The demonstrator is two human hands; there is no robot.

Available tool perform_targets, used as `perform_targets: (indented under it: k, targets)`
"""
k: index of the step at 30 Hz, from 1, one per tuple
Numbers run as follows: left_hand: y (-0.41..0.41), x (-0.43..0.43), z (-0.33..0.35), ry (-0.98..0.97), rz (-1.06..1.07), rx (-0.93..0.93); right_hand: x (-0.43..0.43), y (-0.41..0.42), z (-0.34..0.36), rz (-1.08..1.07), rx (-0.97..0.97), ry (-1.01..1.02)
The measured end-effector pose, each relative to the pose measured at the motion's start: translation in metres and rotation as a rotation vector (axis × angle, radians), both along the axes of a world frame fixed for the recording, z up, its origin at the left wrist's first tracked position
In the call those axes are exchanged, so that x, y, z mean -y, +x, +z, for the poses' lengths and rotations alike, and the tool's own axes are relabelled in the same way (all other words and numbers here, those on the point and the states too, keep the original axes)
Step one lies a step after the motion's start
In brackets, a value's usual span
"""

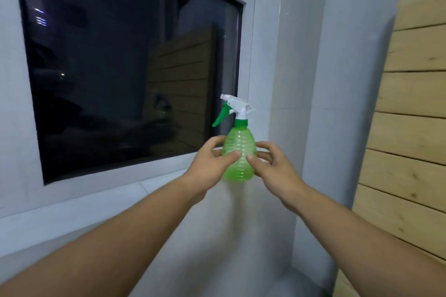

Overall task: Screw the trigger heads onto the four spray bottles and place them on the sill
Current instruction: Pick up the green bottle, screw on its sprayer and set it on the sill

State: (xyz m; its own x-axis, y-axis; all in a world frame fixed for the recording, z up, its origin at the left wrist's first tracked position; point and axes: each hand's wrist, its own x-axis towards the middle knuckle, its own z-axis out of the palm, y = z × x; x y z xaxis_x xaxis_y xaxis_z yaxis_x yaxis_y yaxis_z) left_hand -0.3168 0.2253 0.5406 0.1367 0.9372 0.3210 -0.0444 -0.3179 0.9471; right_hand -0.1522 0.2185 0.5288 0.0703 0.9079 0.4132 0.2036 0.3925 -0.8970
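A clear green ribbed spray bottle [239,147] stands upright at the right end of the white window sill [154,186]. Its white trigger head [237,104] with a green lever and green collar sits on the neck, nozzle pointing left. My left hand [212,164] wraps the bottle's left side, thumb across its front. My right hand [272,164] touches the right side with thumb and fingertips. The bottle's base is partly hidden by my hands. No other bottle is in view.
A dark window pane [120,67] in a white frame fills the upper left. A glossy white tiled wall [301,79] rises right beside the bottle. Wooden slat panelling [415,103] covers the far right.
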Motion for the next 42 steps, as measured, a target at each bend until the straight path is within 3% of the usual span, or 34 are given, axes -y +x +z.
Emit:
perform_targets:
  k: [7, 19, 32, 38, 42]
  targets:
    - [-0.008, -0.077, -0.012, -0.065, 0.115, -0.055, -0.082, -0.016, -0.012, -0.001, 0.097, 0.011]
    - [-0.008, -0.099, -0.016, -0.029, 0.234, -0.124, -0.103, -0.023, -0.02, -0.021, 0.084, 0.018]
    - [-0.019, -0.093, -0.018, -0.073, 0.32, -0.216, -0.099, -0.023, -0.025, -0.066, 0.101, -0.03]
    - [-0.021, -0.055, -0.011, 0.035, 0.455, -0.184, -0.055, 0.0, -0.027, -0.141, 0.092, -0.034]
    - [0.001, -0.004, -0.027, 0.036, 0.307, -0.086, 0.002, 0.026, -0.049, -0.168, 0.089, -0.097]
